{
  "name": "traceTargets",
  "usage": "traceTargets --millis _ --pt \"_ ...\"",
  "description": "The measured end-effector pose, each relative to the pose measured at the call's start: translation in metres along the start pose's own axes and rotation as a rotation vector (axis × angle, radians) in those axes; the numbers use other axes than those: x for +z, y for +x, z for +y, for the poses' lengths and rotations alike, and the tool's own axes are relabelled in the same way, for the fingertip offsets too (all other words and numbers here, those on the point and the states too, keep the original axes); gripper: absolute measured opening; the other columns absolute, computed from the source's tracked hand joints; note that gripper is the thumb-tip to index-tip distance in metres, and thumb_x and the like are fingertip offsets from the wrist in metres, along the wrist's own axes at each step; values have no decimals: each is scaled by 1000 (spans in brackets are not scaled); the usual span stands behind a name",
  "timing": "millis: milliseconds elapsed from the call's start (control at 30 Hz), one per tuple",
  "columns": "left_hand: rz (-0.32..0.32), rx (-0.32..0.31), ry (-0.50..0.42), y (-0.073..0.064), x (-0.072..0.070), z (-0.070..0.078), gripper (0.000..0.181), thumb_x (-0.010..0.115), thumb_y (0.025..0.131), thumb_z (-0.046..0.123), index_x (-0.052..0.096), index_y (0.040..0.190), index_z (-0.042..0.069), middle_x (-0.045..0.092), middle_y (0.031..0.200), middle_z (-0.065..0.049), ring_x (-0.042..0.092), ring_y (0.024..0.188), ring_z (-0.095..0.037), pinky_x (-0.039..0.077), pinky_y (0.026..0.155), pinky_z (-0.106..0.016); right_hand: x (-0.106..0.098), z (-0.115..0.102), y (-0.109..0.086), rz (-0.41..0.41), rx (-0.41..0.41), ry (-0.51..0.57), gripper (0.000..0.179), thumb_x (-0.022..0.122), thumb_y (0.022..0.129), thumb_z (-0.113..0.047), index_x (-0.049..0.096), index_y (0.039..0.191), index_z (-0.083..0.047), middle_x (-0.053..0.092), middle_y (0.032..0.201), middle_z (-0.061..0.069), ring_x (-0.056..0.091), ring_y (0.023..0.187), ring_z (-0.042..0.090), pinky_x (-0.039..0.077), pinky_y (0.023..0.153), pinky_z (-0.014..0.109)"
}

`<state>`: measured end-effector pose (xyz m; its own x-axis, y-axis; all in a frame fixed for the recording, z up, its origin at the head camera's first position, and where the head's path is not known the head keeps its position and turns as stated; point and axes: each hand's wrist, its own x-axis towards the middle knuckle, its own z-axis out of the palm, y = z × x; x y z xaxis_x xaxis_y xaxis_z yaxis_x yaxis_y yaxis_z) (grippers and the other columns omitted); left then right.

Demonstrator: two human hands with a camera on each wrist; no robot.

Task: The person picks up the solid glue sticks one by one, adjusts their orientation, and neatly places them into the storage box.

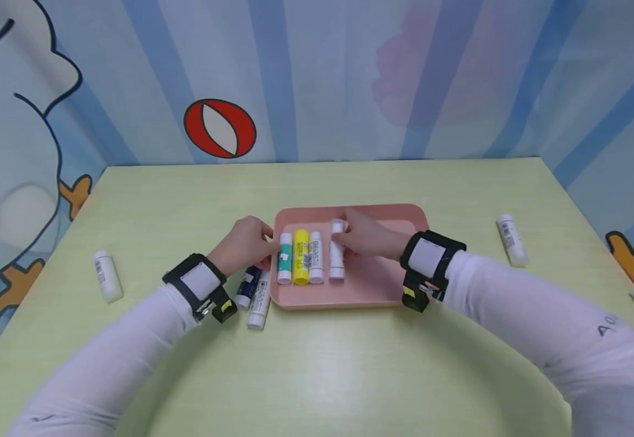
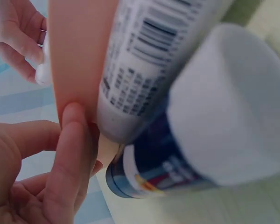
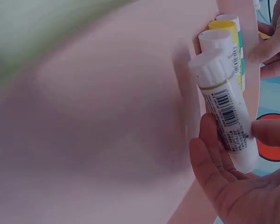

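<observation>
head view's nice and bright, bit of glare on the table (image 1: 330,370), soft shadows; left wrist view's closest white cap (image 2: 224,107) is kinda blurry

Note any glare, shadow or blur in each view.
Head: glare on the tabletop, soft shadow beside the left sleeve; left wrist: the large white cap blurred, the barcode near it clearer; right wrist: soft shading across the pink tray, the held glue stick fairly crisp.

You face a blue-striped backdrop (image 1: 328,79), printed with a red-and-white ball (image 1: 220,128), faint pink patch (image 1: 415,79), black-outlined white cartoon figures (image 1: 11,145) with orange feet (image 1: 16,290) at both sides. Your tabletop (image 1: 322,185) is pale yellow-green, soft glare on your side.
</observation>
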<state>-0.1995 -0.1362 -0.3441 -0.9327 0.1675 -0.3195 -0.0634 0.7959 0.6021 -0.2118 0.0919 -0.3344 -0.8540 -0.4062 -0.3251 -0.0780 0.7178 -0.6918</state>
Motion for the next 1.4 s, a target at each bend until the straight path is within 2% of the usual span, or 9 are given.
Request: traceTargets --millis 133,333,533,800,967,1133,1267,1400 --pt "3 21 -11 0 1 1 36 58 87 19 54 117 -1 61 72 -9 60 58 -17 48 57 -27 1 -2 6 -2 23 -53 48 50 92 -21 30 131 -2 52 100 13 55 78 22 45 64 28" --pt "5 20 -15 -1 0 5 34 57 87 17 55 116 -1 60 73 -10 60 57 -18 48 57 -27 4 1 18 -43 39 -100 34 51 91 -22 40 115 -1 57 91 11 59 70 19 47 62 27" --pt "3 16 -14 -1 0 5 33 58 87 17 55 115 0 60 73 -10 60 57 -18 48 56 -27 9 3 28 -59 70 -126 39 51 91 -24 40 119 0 57 90 10 59 68 17 47 60 26" --pt "5 14 -10 1 1 4 33 58 87 17 55 115 0 60 72 -10 60 56 -18 48 56 -27 11 -6 23 -52 99 -186 36 53 90 -26 43 115 -2 56 93 10 57 71 18 46 61 25" --pt "7 15 -16 2 2 2 34 58 87 17 55 116 0 60 74 -10 60 56 -18 49 56 -27 11 -9 21 -56 82 -237 37 53 89 -31 45 113 -4 56 88 9 55 71 18 42 61 25" --pt "11 24 -16 1 3 -1 33 57 87 17 56 115 0 60 73 -10 60 56 -18 49 56 -27 10 -12 19 -59 64 -268 45 51 90 -34 44 123 -3 54 98 10 55 79 19 41 67 26" --pt "13 28 -15 1 2 -1 32 57 87 17 56 114 0 60 72 -10 60 56 -18 49 56 -27 6 -14 15 -60 64 -287 55 48 91 -37 37 133 -3 50 118 13 50 96 21 40 83 31" --pt "12 30 -14 0 2 -2 32 57 87 17 57 114 0 60 72 -9 60 56 -18 49 56 -27 -4 -13 8 -71 67 -227 60 47 91 -40 30 137 -5 56 110 11 51 96 21 40 85 34"
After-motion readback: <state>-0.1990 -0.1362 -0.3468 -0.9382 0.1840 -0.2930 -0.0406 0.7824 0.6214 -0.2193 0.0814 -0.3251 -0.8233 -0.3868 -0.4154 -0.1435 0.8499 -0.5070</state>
